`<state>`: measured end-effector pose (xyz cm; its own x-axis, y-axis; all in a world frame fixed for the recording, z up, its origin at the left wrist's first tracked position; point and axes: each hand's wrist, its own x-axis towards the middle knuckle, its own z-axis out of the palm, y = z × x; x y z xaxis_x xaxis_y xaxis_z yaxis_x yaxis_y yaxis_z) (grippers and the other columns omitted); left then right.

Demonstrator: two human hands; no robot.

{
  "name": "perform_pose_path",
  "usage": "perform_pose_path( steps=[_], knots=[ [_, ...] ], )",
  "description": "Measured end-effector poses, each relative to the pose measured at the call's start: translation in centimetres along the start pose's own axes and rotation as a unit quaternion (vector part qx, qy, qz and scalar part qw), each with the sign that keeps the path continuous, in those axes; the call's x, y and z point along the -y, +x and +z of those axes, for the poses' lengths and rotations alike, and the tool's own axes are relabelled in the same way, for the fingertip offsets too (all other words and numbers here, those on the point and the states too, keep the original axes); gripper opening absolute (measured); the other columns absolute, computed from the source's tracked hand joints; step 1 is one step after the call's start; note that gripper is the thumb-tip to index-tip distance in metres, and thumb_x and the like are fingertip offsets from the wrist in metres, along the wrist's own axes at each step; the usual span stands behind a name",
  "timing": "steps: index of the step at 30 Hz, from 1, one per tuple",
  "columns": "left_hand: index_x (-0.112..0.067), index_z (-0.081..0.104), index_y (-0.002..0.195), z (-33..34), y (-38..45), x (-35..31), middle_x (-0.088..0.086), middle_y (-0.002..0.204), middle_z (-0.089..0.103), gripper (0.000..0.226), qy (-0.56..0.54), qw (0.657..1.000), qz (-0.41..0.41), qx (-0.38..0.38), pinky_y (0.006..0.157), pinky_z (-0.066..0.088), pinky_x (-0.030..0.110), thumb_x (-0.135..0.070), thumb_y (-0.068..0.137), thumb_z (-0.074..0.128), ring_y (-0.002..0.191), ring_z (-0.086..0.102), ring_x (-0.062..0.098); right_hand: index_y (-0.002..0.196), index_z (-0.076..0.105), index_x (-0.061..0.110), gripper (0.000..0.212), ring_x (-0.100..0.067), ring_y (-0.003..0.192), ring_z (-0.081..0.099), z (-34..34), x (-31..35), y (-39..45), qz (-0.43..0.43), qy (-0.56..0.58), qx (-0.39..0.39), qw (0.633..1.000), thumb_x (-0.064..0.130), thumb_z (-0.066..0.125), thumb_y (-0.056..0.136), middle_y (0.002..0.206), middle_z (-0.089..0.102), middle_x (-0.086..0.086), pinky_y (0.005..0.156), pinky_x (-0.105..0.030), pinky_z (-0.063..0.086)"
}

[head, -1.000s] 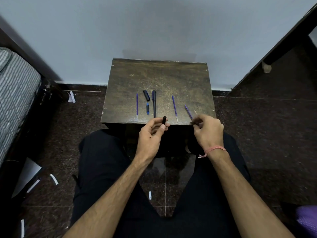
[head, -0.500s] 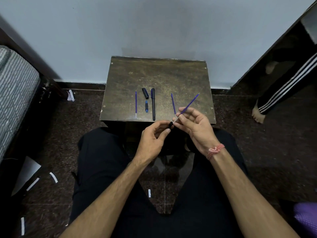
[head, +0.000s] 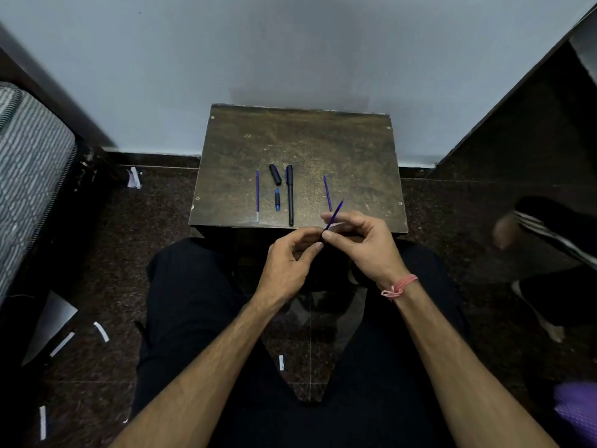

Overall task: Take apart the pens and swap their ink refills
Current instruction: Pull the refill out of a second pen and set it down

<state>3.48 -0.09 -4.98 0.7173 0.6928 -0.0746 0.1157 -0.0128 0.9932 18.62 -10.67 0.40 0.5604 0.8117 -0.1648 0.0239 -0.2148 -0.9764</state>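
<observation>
No text, label, brand or number can be read on anything in view.

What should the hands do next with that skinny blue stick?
Probably push the blue refill deeper into the black pen piece pinched in the left hand. The right hand holds the refill tilted, its lower end at the left fingertips, most of it sticking out.
</observation>
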Motion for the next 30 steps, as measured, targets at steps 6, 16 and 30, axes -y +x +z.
perform_pose_path(
  steps=[6, 16, 30],
  knots=[
    [-0.047, 0.079, 0.124, 0.1, 0.0, 0.0, -0.016, 0.121, 0.084, 0.031, -0.002, 1.0, -0.004, 0.003, 0.103, 0.063, 0.027, -0.024, 0.104, 0.075, 0.117, 0.08, 0.007, 0.108, 0.086, 0.017, 0.014, -0.01, 0.088, 0.077, -0.1, 0.2, 0.2, -0.013, 0.045, -0.044, 0.998, 0.014, 0.083, 0.095, 0.101, 0.085, -0.005, 0.085, -0.024, 0.061],
    [-0.04, 0.08, 0.126, -0.3, 0.0, -1.0, -0.007, 0.11, 0.086, 0.024, -0.037, 0.997, 0.001, -0.063, 0.083, 0.061, 0.021, -0.026, 0.107, 0.073, 0.104, 0.082, 0.009, 0.121, 0.082, 0.029, 0.023, -0.015, 0.089, 0.075, 0.9, 0.0, 1.2, -0.005, 0.011, -0.047, 0.999, 0.031, 0.08, 0.098, 0.107, 0.082, -0.001, 0.073, -0.028, 0.063],
    [-0.028, 0.075, 0.124, -2.9, 0.8, -1.6, -0.007, 0.11, 0.083, 0.015, -0.048, 0.957, -0.009, -0.286, 0.079, 0.058, 0.016, -0.026, 0.111, 0.067, 0.098, 0.078, 0.005, 0.133, 0.074, 0.029, 0.031, -0.026, 0.123, 0.057, 8.7, 4.1, 7.5, -0.137, -0.476, 0.051, 0.867, 0.029, 0.057, 0.107, 0.134, 0.069, 0.003, 0.098, -0.045, 0.054]
  ],
)
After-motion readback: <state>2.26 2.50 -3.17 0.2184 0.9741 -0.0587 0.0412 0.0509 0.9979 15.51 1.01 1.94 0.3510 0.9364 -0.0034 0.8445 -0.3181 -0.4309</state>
